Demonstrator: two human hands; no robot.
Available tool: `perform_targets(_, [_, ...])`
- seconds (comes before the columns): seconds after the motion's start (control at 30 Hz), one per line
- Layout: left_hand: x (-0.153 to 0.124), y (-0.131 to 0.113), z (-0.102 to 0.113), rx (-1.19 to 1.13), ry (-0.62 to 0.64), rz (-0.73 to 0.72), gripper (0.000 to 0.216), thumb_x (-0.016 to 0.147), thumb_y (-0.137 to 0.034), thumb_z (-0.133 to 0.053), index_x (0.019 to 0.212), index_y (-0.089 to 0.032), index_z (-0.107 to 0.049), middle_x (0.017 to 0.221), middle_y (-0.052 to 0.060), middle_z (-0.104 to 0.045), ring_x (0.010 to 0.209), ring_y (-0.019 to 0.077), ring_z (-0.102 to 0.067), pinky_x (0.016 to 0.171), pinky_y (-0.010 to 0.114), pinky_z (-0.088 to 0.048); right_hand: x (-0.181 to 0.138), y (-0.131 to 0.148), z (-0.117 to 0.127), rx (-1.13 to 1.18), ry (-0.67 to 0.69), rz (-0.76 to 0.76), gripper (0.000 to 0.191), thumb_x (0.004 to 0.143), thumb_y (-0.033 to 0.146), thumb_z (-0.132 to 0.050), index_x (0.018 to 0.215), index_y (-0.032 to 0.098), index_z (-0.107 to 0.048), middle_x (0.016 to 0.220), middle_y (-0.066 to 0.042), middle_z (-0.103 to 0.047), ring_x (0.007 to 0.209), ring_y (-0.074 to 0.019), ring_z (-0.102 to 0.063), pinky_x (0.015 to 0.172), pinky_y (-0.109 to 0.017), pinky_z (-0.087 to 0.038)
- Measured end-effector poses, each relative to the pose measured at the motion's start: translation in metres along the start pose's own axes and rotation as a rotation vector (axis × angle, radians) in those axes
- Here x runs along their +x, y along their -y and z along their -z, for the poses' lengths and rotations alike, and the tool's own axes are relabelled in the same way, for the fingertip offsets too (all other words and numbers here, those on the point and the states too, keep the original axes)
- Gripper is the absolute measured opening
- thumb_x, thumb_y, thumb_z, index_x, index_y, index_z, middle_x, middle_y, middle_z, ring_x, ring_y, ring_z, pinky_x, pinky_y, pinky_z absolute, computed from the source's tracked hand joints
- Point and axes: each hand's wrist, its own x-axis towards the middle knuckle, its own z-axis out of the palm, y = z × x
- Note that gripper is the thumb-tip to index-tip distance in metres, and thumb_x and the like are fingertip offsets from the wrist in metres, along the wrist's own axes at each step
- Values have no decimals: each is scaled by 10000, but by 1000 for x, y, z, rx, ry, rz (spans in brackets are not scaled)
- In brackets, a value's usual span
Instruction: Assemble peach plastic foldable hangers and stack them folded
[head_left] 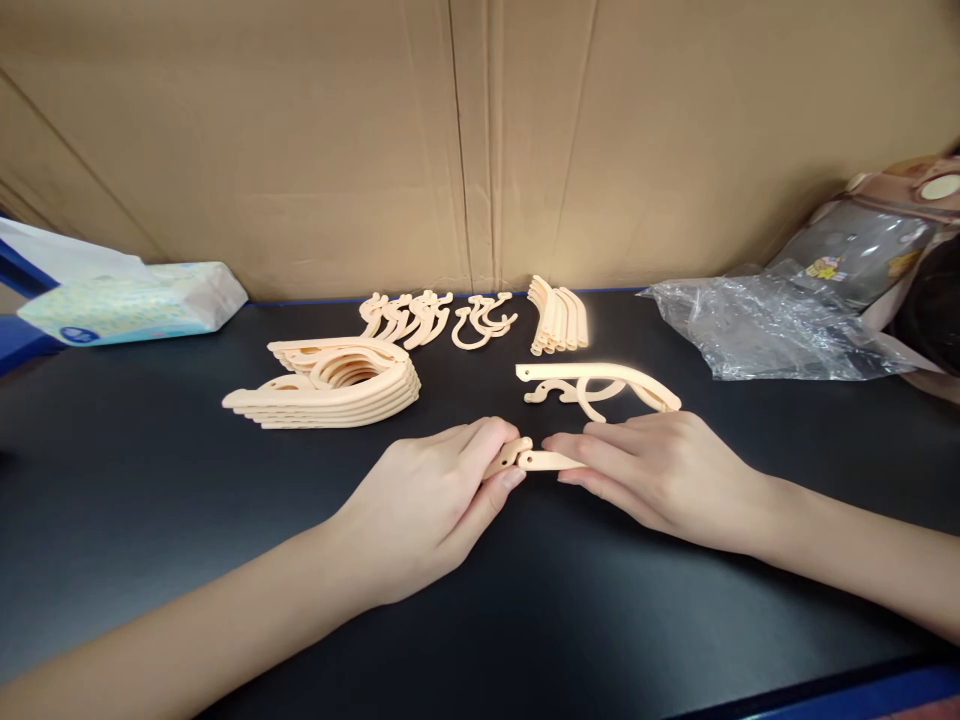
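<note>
Pinching one cream part each, the two hands come close together over the middle of the black tabletop (465, 650). The left hand (442, 485) grips the left part (513, 451) with its thumb and fingers. The right hand (652, 475) has its thumb and fingers closed on the right part (549, 461). The ends of the two parts meet in the gap between the hands, and each end has a little hole. I cannot tell if they are joined. The fingers hide the rest of each part.

Just behind the right hand lie a long bar (600, 372), a wavy bar (556, 387) and a hook (585, 403), all close together. Behind the left hand sits a stack (330, 398) of cream shapes, one on top of the other. Farther back, from left to right, are some bent bars (427, 325), a few curly hooks (471, 345) and a bunch of long bars (559, 318). A tissue pack (135, 310) is at the far left. At the far right, a crinkly clear bag (780, 330) lies by a bottle (855, 250). Brown cardboard (300, 150) stands at the back.
</note>
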Motion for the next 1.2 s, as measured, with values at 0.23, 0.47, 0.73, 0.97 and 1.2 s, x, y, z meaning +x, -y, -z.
perform_targets(0.23, [1,1,0,29,14,-40,150,1007,-272,-316,906,-224,-416,714,-38,-567,565,139,-527,546,251,-322,2,2,2,-39,-23,24,276,1035,286,-406,1054,170,-656,671,39,-659,500,-101,-578,510,-272,-372])
perform_targets(0.47, [1,5,-2,46,18,-88,100,993,-251,-328,909,-229,-376,672,-62,-530,523,128,-505,509,238,-307,2,3,2,-70,-38,37,278,1031,288,-414,1022,179,-669,633,52,-609,481,-95,-536,507,-269,-361])
perform_targets(0.73, [-1,6,-1,93,13,-112,142,988,-262,-352,856,-240,-306,610,-89,-456,464,122,-455,464,222,-263,2,4,3,-102,-58,51,271,1027,288,-426,1016,189,-678,604,55,-574,461,-96,-480,500,-265,-339])
perform_targets(0.97, [-1,6,-2,115,8,-119,160,980,-252,-361,839,-243,-286,596,-96,-438,440,117,-433,445,216,-241,1,2,2,-106,-52,68,269,1027,286,-426,1026,184,-676,604,54,-570,471,-98,-486,497,-274,-333])
perform_targets(1.2, [-1,6,-2,170,-10,-134,176,992,-271,-352,833,-242,-283,594,-94,-450,439,120,-451,441,219,-255,1,3,1,-126,-79,82,254,1022,277,-437,1048,183,-671,602,57,-569,458,-105,-456,486,-273,-328])
